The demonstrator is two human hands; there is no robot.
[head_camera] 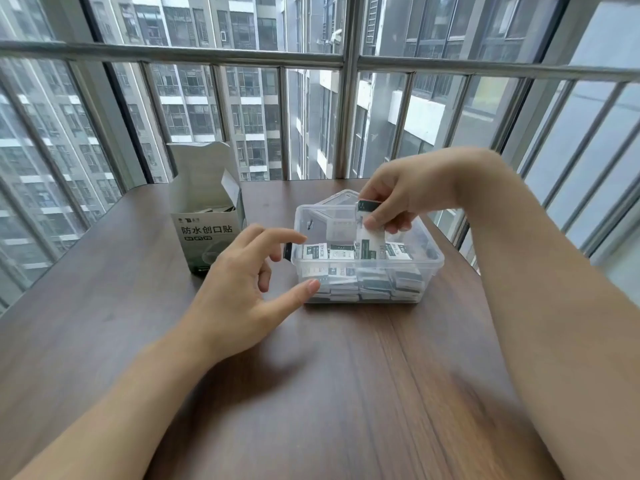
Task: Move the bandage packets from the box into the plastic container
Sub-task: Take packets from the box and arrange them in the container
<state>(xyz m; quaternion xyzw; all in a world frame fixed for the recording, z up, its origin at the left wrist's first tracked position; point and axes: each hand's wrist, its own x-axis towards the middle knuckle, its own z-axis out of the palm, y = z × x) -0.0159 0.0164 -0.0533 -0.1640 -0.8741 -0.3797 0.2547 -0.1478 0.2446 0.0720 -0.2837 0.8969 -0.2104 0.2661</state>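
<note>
A clear plastic container stands on the wooden table, right of centre. Several white and dark green bandage packets lie stacked inside it. My right hand hovers over the container's far side and pinches a bandage packet upright between thumb and fingers. My left hand is at the container's left wall with relaxed, spread fingers; its index fingertip touches the rim and it holds nothing. The open grey-green cardboard box stands to the left, its lid flap raised, with packets showing inside.
The container's lid lies just behind it. Metal railing bars and a window run along the table's far and right edges. Bare wood stretches in front of the container toward me.
</note>
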